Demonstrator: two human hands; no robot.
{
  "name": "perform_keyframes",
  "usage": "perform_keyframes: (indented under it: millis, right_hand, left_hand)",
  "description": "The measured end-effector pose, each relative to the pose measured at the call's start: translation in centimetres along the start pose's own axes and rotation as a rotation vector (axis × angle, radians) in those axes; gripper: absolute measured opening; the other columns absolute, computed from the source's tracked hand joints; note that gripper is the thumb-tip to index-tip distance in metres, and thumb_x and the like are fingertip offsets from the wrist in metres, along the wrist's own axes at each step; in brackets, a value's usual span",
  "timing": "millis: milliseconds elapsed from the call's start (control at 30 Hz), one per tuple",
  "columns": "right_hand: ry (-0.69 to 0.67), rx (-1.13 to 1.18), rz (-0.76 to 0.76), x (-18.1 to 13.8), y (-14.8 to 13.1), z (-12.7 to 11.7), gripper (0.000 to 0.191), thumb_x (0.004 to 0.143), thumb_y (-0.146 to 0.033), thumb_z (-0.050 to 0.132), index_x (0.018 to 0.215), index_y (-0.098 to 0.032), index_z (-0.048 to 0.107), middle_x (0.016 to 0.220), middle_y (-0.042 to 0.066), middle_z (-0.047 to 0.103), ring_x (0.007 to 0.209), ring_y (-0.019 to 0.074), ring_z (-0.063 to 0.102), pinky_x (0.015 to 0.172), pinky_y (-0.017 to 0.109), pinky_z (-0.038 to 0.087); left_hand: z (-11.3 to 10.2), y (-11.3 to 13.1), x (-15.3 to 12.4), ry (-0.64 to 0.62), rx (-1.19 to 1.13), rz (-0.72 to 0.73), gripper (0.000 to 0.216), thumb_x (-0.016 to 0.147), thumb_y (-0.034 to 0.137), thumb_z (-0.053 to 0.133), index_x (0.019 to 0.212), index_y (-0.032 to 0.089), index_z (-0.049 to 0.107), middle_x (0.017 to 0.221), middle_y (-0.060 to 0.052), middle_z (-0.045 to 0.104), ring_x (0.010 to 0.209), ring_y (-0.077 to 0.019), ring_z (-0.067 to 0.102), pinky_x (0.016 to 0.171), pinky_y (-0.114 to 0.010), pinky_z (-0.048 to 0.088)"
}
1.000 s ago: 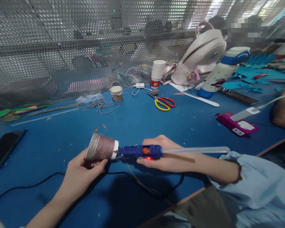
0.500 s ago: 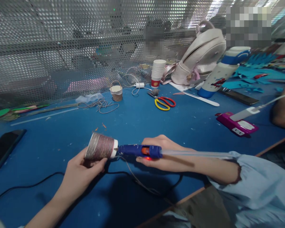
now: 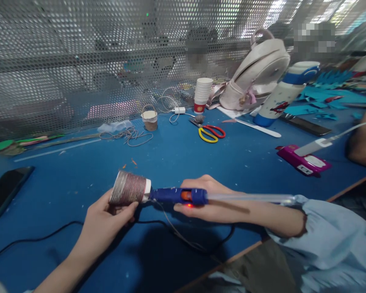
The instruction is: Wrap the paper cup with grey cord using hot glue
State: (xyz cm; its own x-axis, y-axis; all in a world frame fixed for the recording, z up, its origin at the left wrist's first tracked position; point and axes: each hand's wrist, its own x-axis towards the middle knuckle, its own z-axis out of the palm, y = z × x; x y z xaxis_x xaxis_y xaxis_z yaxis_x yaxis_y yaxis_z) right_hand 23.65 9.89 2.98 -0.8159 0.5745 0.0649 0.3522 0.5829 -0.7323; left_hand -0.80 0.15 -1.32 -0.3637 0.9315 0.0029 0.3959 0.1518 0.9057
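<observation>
Tipped on its side, a paper cup (image 3: 130, 189) wound with grey and reddish-brown string is held by my left hand (image 3: 108, 219), thumb along its lower side. A white unwound band shows at its right end. My right hand (image 3: 212, 201) is wrapped round a blue hot glue gun (image 3: 169, 195), whose nozzle is at that white band; I cannot tell whether it touches. A clear glue stick (image 3: 250, 198) sticks out of the gun's back, and a small red light glows below it. Loose string (image 3: 171, 226) trails from the cup down to the right.
Scissors (image 3: 209, 132), stacked paper cups (image 3: 203, 95), a small basket (image 3: 150, 121) and tangled string (image 3: 129, 134) lie farther back. A power strip (image 3: 305, 159), a bottle (image 3: 280, 95) and a backpack (image 3: 259, 69) stand right. A phone (image 3: 7, 191) lies left; a black cable (image 3: 33, 239) crosses the front.
The glue gun's nozzle has shifted slightly left and down against the cup's white band. My left hand and the cup have barely moved.
</observation>
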Motion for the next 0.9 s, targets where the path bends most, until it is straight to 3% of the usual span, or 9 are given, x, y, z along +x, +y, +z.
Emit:
perform_keyframes:
  millis: [167, 333, 500, 633, 767, 900]
  right_hand:
    - [0.036, 0.261, 0.251, 0.7, 0.8, -1.8, 0.034, 0.086, -0.048, 0.062, 0.074, -0.016, 0.065, 0.055, -0.004, 0.053, 0.047, 0.0082, 0.046, 0.048, 0.021, 0.036]
    - [0.176, 0.423, 0.261, 3.5, 3.3, -2.5, 0.04, 0.081, -0.054, 0.066, 0.079, -0.014, 0.065, 0.07, 0.003, 0.067, 0.043, 0.0071, 0.047, 0.044, 0.023, 0.036]
    - [0.172, 0.011, 0.269, 7.3, 5.8, -2.5, 0.034, 0.094, -0.044, 0.054, 0.097, -0.014, 0.071, 0.079, 0.003, 0.068, 0.067, 0.0124, 0.057, 0.061, 0.023, 0.043]
    - [0.167, -0.115, 0.273, 8.7, 7.3, -2.3, 0.03, 0.095, -0.04, 0.055, 0.097, -0.015, 0.072, 0.087, 0.003, 0.07, 0.081, 0.0172, 0.062, 0.073, 0.026, 0.046]
    - [0.196, -0.21, 0.305, 7.1, 7.4, -2.8, 0.032, 0.092, -0.045, 0.059, 0.088, -0.016, 0.07, 0.08, 0.003, 0.068, 0.077, 0.0181, 0.061, 0.069, 0.027, 0.044]
    - [0.3, -0.341, 0.362, 3.2, 5.2, -3.8, 0.03, 0.089, -0.043, 0.064, 0.074, -0.017, 0.061, 0.075, 0.005, 0.064, 0.073, 0.019, 0.059, 0.07, 0.03, 0.041]
  left_hand:
    - [-0.1, -0.3, 0.3, 0.008, -0.048, -0.012, 0.021, 0.069, 0.036, 0.076, 0.074, 0.022, 0.062, 0.047, 0.003, 0.063, 0.043, -0.0143, 0.059, 0.043, -0.023, 0.048]
    - [0.3, 0.5, 0.0, 0.056, -0.103, -0.067, 0.024, 0.068, 0.038, 0.076, 0.078, 0.021, 0.063, 0.051, 0.005, 0.063, 0.045, -0.0136, 0.058, 0.045, -0.024, 0.047]
    - [0.7, 0.6, -0.3, 0.082, -0.084, -0.046, 0.028, 0.067, 0.044, 0.075, 0.075, 0.022, 0.061, 0.047, 0.004, 0.061, 0.043, -0.0141, 0.054, 0.045, -0.025, 0.045]
    - [0.9, 0.3, -0.1, 0.111, -0.108, -0.047, 0.035, 0.064, 0.05, 0.075, 0.08, 0.021, 0.062, 0.044, 0.005, 0.059, 0.043, -0.0156, 0.054, 0.045, -0.026, 0.044]
    - [0.9, 0.3, -0.1, 0.129, -0.137, -0.07, 0.039, 0.063, 0.051, 0.074, 0.084, 0.02, 0.063, 0.045, 0.005, 0.059, 0.044, -0.0158, 0.054, 0.045, -0.026, 0.044]
    - [1.0, 0.6, -0.2, 0.164, -0.158, -0.094, 0.043, 0.06, 0.052, 0.076, 0.087, 0.02, 0.063, 0.046, 0.005, 0.06, 0.045, -0.0166, 0.055, 0.047, -0.027, 0.045]
